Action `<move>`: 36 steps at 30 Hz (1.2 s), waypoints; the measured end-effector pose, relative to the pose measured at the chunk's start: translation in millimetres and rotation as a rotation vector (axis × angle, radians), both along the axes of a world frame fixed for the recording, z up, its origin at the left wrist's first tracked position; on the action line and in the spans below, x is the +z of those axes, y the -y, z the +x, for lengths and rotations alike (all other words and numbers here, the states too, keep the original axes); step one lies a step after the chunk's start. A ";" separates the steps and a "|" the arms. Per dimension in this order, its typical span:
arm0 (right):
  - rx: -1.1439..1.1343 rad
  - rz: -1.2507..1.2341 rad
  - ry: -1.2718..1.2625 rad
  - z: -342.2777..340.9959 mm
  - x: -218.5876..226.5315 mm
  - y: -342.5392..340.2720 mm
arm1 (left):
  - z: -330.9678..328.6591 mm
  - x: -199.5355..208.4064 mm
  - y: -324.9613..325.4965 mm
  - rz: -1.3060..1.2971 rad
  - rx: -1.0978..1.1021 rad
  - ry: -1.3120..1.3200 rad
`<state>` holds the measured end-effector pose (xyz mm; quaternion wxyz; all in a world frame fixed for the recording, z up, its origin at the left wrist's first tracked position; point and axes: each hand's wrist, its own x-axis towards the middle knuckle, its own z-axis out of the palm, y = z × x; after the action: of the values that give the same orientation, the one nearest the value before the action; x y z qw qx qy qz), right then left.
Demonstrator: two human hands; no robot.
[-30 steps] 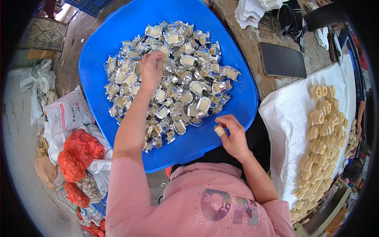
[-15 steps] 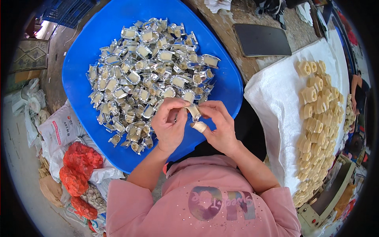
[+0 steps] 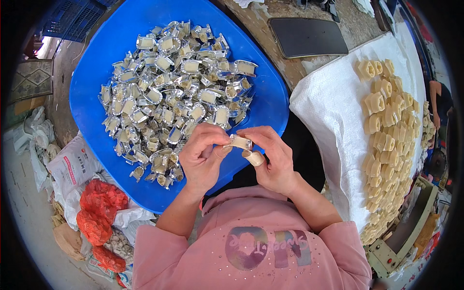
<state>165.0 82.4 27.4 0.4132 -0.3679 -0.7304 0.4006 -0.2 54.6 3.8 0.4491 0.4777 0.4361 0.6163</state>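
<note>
Over the near edge of a blue tub, both my hands grip one small part with a cream middle and shiny silver edges. My left hand pinches its left end between thumb and fingers. At the other end, the fingers of my right hand are closed on it, and a beige wrap covers the right thumb. Just beyond my hands, a heap of similar silver and cream parts fills the middle of the tub.
On my right, plain cream plastic pieces are piled on a white woven cloth. A dark phone lies on the worn table. Red mesh bags and white sacks sit at left. Another person's arm shows far right.
The held part has turned from a slant to nearly level between my fingers. The tub, phone and cloth appear shifted slightly left and up in the picture.
</note>
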 end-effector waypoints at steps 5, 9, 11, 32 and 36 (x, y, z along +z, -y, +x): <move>-0.006 -0.065 -0.028 0.5 7.1 5.0 | 6.1 9.4 1.5 0.050 0.028 -0.092; 0.008 -0.108 -0.021 3.9 11.4 7.2 | 9.4 18.8 6.6 0.025 0.041 -0.182; 0.015 -0.102 -0.024 4.7 11.8 5.7 | 10.9 20.0 7.5 0.040 0.049 -0.202; 0.013 -0.225 -0.146 4.7 10.0 -0.9 | 15.1 21.5 0.6 0.037 0.059 -0.151; 0.057 -0.054 -0.043 4.3 11.5 -7.2 | 13.3 23.2 1.9 0.025 0.098 -0.217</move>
<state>169.4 89.6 38.9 0.4072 -0.3493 -0.7204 0.4395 13.1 52.7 27.0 0.3626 0.5255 0.4971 0.5876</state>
